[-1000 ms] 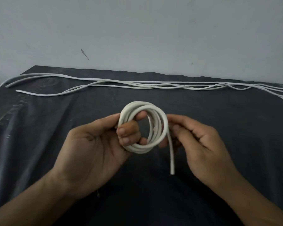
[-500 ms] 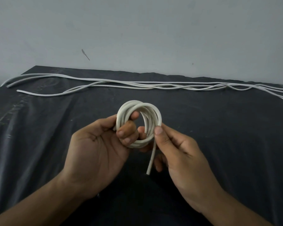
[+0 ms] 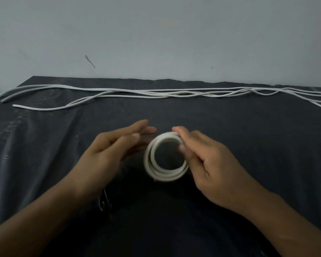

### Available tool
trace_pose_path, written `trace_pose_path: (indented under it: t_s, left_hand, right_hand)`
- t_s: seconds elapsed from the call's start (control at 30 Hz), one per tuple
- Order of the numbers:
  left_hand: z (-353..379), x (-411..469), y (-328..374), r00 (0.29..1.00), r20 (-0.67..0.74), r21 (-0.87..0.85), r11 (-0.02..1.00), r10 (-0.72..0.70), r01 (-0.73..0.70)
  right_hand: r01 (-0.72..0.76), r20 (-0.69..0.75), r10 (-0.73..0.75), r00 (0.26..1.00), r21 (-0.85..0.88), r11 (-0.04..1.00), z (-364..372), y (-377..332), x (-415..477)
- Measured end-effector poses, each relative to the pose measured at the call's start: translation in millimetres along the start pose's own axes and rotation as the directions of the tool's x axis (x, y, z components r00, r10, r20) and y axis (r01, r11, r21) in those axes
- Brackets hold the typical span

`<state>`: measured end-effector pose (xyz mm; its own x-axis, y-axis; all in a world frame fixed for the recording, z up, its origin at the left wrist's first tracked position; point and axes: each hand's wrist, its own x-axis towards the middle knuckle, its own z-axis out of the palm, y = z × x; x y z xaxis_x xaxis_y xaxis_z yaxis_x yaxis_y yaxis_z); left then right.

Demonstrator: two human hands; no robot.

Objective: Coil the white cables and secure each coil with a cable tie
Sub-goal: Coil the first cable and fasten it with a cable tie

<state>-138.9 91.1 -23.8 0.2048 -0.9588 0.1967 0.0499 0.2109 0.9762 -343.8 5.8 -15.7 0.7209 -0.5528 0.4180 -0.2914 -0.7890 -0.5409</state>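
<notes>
Left hand (image 3: 110, 151) newly off camera-facing coil (image 3: 166, 176)

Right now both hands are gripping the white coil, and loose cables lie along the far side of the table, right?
No: the head view shows only the right hand gripping the coil; the left hand is open beside it. The loose cables do lie along the table's far side.
</notes>
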Motion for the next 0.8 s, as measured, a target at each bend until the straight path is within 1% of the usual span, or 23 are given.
trace_pose_path:
  t_s: [0.03, 0.07, 0.1, 0.13, 0.17, 0.23, 0.37, 0.43, 0.5, 0.57, 0.63, 0.73, 0.8]
  left_hand:
    - [3.0, -1.9, 3.7, 0.998, 0.019, 0.164, 0.984, 0.063, -0.065]
    - [6.6, -3.8, 5.3, 0.991, 0.072, 0.331, 0.935, 0.114, -0.132]
    - [10.3, -5.7, 6.0, 0.983, 0.12, 0.454, 0.873, 0.139, -0.179]
    - [13.3, -7.3, 6.8, 0.978, 0.145, 0.524, 0.827, 0.151, -0.206]
    - [15.8, -8.0, 7.6, 0.975, 0.148, 0.545, 0.809, 0.166, -0.221]
    - [19.0, -8.3, 9.0, 0.974, 0.101, 0.506, 0.832, 0.203, -0.226]
    - [18.7, -6.1, 10.9, 0.968, -0.055, 0.339, 0.917, 0.244, -0.212]
    - [19.7, -6.5, 9.4, 0.965, -0.104, 0.24, 0.948, 0.24, -0.21]
    - [22.3, -7.1, 7.0, 0.962, -0.145, 0.18, 0.962, 0.232, -0.205]
    - [25.5, -7.7, 4.0, 0.958, -0.171, 0.165, 0.966, 0.229, -0.201]
    - [28.3, -7.6, 0.3, 0.96, -0.176, 0.162, 0.968, 0.219, -0.191]
    - [29.0, -8.1, -1.2, 0.968, -0.135, 0.177, 0.967, 0.21, -0.185]
    - [26.4, -8.0, 1.2, 0.974, -0.074, 0.287, 0.94, 0.214, -0.185]
  right_hand:
    - [0.034, 0.037, -0.031, 0.999, -0.067, 0.997, 0.8, -1.6, -0.6]
    - [0.062, 0.069, -0.054, 0.996, -0.117, 0.991, 1.9, -3.7, -0.6]
    - [0.088, 0.089, -0.075, 0.993, -0.154, 0.984, 2.8, -5.6, -0.4]
    - [0.109, 0.097, -0.093, 0.991, -0.177, 0.978, 3.5, -6.7, -0.1]
    - [0.115, 0.091, -0.1, 0.991, -0.178, 0.977, 3.8, -7.5, 0.4]
    - [0.093, 0.036, -0.09, 0.995, -0.117, 0.989, 3.9, -8.4, 1.8]
    - [0.029, -0.165, -0.031, 0.986, -0.016, 0.999, 3.8, -13.4, 5.3]
    - [-0.004, -0.205, 0.003, 0.979, -0.006, 1.0, 3.8, -15.3, 5.1]
    - [-0.052, -0.176, 0.067, 0.982, 0.088, 0.995, 3.8, -16.7, 3.1]
    - [-0.128, -0.109, 0.155, 0.982, 0.228, 0.965, 5.4, -18.0, 1.2]
    - [-0.171, -0.063, 0.2, 0.978, 0.313, 0.934, 9.0, -17.5, -0.5]
    - [-0.186, -0.046, 0.215, 0.975, 0.349, 0.919, 14.5, -16.6, -1.0]
    - [-0.165, -0.065, 0.194, 0.979, 0.317, 0.934, 16.0, -15.4, -2.6]
